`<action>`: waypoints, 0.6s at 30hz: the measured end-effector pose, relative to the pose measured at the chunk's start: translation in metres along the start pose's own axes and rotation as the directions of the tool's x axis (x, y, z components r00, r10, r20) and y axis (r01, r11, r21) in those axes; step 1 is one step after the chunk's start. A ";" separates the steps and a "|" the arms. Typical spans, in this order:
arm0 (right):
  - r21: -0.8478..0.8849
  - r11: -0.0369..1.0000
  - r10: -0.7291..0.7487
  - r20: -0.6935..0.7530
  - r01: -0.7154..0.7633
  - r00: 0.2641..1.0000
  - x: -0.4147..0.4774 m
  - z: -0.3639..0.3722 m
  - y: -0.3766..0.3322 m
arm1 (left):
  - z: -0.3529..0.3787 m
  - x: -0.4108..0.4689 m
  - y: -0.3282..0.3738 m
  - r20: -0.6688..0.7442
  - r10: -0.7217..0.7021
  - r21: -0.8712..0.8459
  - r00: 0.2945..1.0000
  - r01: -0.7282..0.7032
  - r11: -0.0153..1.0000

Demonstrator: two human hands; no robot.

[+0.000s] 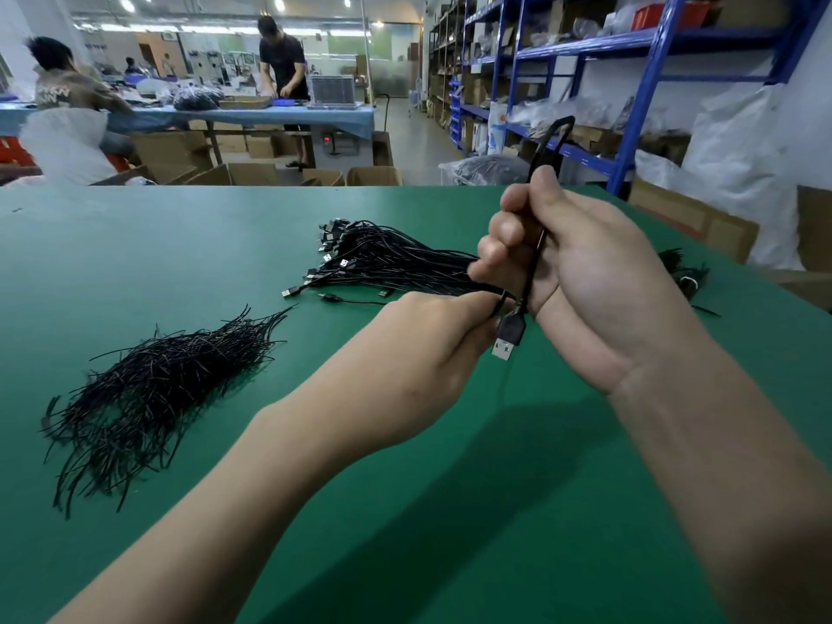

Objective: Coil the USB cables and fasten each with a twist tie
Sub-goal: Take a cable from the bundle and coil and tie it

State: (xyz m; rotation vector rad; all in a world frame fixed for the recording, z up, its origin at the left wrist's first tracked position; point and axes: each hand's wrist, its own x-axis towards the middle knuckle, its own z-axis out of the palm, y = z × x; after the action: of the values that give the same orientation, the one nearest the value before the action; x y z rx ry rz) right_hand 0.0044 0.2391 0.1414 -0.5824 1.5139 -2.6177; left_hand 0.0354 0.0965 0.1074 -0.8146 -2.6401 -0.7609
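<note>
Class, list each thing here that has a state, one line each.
Held cable: folded into a loop, no tie visible.
Right hand: grips the held cable.
Left hand: pinches it near the plug.
Cable pile: loose, uncoiled.
Twist ties: loose heap.

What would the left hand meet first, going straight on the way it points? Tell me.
Probably the right hand, just beyond the USB cable that the left hand pinches; depth is unclear.

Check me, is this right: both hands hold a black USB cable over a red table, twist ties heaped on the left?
Not quite. The head view shows the table is green, not red. The left hand and right hand do hold the USB cable, with twist ties heaped on the left.
</note>
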 end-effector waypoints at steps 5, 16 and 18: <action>-0.131 0.975 -0.187 -0.053 0.179 0.981 0.002 -0.004 0.005 | -0.012 -0.002 0.010 -0.088 0.041 0.123 0.995 -0.030 0.992; -0.775 0.573 -0.140 0.227 0.266 0.964 0.003 -0.014 0.013 | -0.030 -0.004 0.005 -0.333 0.140 0.116 0.932 -0.107 0.987; -0.751 0.630 -0.005 0.250 0.197 0.968 0.002 -0.013 0.014 | -0.036 -0.003 0.000 -0.364 0.145 0.103 0.920 -0.115 0.988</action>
State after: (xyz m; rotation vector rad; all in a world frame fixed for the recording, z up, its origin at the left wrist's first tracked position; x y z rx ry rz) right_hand -0.0040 0.2418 0.1242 -0.9893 2.5507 -1.7210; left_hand 0.0420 0.0750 0.1360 -0.7337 -2.2413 -0.6916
